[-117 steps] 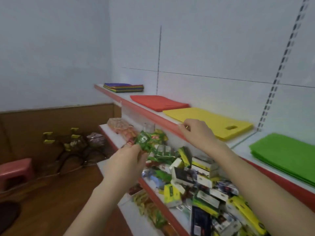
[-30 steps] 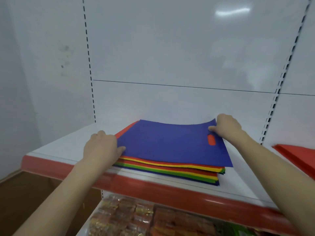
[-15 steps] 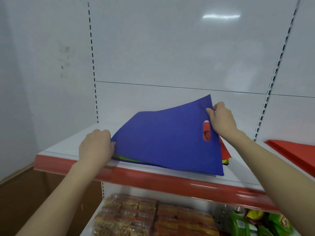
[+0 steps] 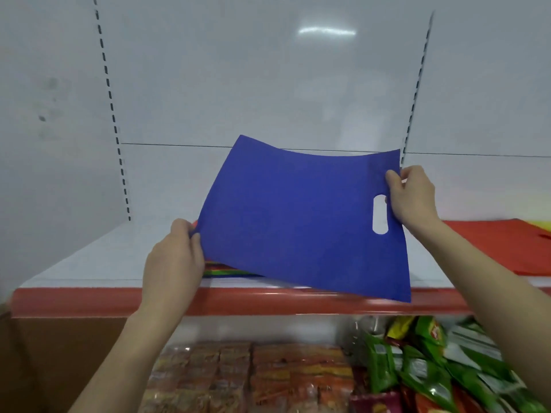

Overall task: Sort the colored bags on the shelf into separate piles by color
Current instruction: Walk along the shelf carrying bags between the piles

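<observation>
I see a flat blue cloth bag with an oval handle hole (image 4: pixel 298 222) held up in the air over the white shelf with the red front edge (image 4: pixel 89 263). The bag fills the middle of my view. It is tilted, with its far edge high and its near edge low, down by the red edge. The hole sits on the bag's 3 o'clock side.

The left hand (image 4: pixel 174 260) pinches the bag's corner at 8 o'clock. Its fingers are curled tight on the cloth. The right hand (image 4: pixel 413 198) pinches the bag's edge at 3 o'clock, just beside the hole. Its thumb is on the near face and its other fingers are curled behind the cloth.

Under the bag, at its 7 o'clock, a low stack of mixed coloured bags (image 4: pixel 226 271) lies on the shelf. Red, yellow and green edges peek out. The blue bag hides most of the stack.

At 3 o'clock on the same shelf, well apart from the stack, lies a flat pile of red cloth bags (image 4: pixel 507 248).

On the lower shelf, at 6 o'clock, I see rows of orange snack packs (image 4: pixel 253 374). At 5 o'clock there is a heap of shiny green snack packets (image 4: pixel 417 368).
</observation>
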`<action>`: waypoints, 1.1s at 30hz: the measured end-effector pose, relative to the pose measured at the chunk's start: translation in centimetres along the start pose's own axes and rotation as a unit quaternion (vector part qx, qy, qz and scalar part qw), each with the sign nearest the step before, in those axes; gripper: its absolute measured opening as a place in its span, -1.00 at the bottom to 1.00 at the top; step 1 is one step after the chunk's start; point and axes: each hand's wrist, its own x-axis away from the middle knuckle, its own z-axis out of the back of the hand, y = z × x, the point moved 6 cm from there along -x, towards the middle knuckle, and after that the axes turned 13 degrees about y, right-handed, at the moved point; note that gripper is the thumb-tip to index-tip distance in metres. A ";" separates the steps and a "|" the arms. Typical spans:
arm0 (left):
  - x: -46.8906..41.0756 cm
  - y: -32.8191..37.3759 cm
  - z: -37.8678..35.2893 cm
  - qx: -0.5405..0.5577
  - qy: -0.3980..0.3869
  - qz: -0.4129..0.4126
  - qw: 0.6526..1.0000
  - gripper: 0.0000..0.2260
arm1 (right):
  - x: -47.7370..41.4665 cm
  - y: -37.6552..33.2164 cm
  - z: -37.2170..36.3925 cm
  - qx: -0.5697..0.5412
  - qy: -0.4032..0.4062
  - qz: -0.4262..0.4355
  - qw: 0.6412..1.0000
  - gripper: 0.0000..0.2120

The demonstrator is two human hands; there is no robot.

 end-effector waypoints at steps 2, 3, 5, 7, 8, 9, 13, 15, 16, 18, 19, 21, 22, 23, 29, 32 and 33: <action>1.3 1.8 -0.9 0.030 -0.015 0.003 0.999 -0.91 | -0.1 1.7 3.0 0.016 0.019 -0.004 1.000 -0.72; 2.0 2.7 -1.3 0.046 -0.025 0.005 0.999 -0.91 | -0.2 2.6 4.5 0.023 0.028 -0.005 0.999 -0.73; 3.5 4.8 -2.5 0.071 -0.041 0.004 0.997 -0.91 | -0.5 4.4 7.7 0.048 0.047 -0.004 0.998 -0.73; 4.7 7.1 -3.7 0.096 -0.050 0.002 0.994 -0.91 | -1.0 6.2 10.9 0.079 0.066 0.003 0.995 -0.72; 5.3 8.5 -4.4 0.108 -0.054 0.001 0.993 -0.92 | -1.3 7.2 12.5 0.092 0.074 0.006 0.993 -0.71; 5.9 9.9 -5.2 0.119 -0.059 -0.002 0.991 -0.92 | -1.8 8.1 14.2 0.105 0.083 0.009 0.991 -0.70; 9.1 16.4 -8.5 0.160 -0.088 -0.013 0.983 -0.92 | -3.7 12.1 21.5 0.150 0.116 0.004 0.982 -0.68; 10.9 20.2 -10.6 0.175 -0.102 -0.019 0.979 -0.92 | -4.7 14.4 25.8 0.170 0.133 -0.007 0.976 -0.69; 12.0 22.3 -11.7 0.181 -0.111 -0.017 0.977 -0.92 | -5.2 15.7 28.1 0.183 0.139 -0.014 0.973 -0.69; 14.4 26.5 -13.7 0.195 -0.136 -0.004 0.971 -0.90 | -6.5 18.2 32.8 0.206 0.150 -0.024 0.967 -0.69; 15.5 28.5 -14.5 0.207 -0.147 0.000 0.967 -0.90 | -7.1 19.2 34.9 0.213 0.157 -0.027 0.964 -0.69; 17.5 32.1 -16.1 0.230 -0.163 -0.003 0.959 -0.92 | -8.1 21.1 38.9 0.226 0.178 -0.040 0.957 -0.68; 18.3 33.7 -16.7 0.237 -0.166 -0.009 0.957 -0.92 | -8.5 22.1 40.7 0.234 0.189 -0.049 0.952 -0.67; 19.0 35.4 -17.4 0.243 -0.169 -0.016 0.955 -0.91 | -8.9 23.0 42.4 0.242 0.200 -0.057 0.948 -0.67; 23.4 44.8 -22.4 0.287 -0.220 -0.050 0.931 -0.92 | -10.4 28.5 51.6 0.281 0.252 -0.095 0.921 -0.70; 25.8 49.1 -25.5 0.309 -0.241 -0.065 0.918 -0.90 | -11.2 31.4 55.5 0.302 0.273 -0.115 0.906 -0.67; 26.5 50.5 -26.6 0.316 -0.247 -0.067 0.913 -0.90 | -11.6 32.5 56.6 0.311 0.278 -0.121 0.901 -0.67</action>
